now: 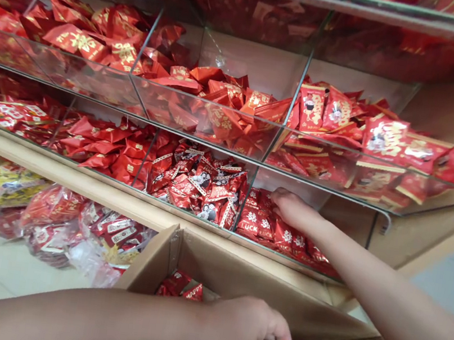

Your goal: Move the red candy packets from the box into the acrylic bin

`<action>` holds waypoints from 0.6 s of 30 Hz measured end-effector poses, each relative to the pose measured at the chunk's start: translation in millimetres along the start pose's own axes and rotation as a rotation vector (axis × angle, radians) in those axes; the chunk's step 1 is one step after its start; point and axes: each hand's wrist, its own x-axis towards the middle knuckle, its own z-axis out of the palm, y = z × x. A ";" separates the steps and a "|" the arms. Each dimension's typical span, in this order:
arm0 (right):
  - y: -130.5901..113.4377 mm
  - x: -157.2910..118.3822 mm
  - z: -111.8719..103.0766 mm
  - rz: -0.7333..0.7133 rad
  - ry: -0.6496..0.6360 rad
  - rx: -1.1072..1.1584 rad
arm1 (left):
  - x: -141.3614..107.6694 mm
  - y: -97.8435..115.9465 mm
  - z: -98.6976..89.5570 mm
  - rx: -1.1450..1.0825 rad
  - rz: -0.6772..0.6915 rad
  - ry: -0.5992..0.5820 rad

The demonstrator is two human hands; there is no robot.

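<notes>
My right hand (294,209) reaches into the lower right shelf compartment, its fingers against red packets (256,224) marked LUCK; its fingertips are partly hidden, and I cannot make out whether they grip one. Over an open cardboard box (279,274), my left hand (255,336) is closed, with a small piece of red packet showing at its fingertips. More red packets (179,285) lie inside the box, partly covered by my left wrist.
Clear dividers split the shelves of red packets. A compartment of patterned packets (208,184) adjoins on the left. Above, a clear front panel (322,159) spans the upper shelf. Bagged packets (54,212) and a yellow bag (9,187) sit below, on the floor side.
</notes>
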 end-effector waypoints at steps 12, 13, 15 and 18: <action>8.0 1.7 -3.1 0.169 -0.023 0.185 | -2.8 -4.2 -3.8 0.357 0.079 -0.006; 8.0 2.6 -2.3 0.177 -0.010 0.192 | -2.4 -5.6 -3.8 0.371 0.089 -0.009; 7.6 4.7 -1.2 0.176 0.010 0.204 | -1.6 -8.3 -4.1 0.400 0.106 -0.017; 5.6 7.6 -1.3 0.136 0.008 0.226 | -1.8 -9.4 -4.9 0.441 0.118 -0.033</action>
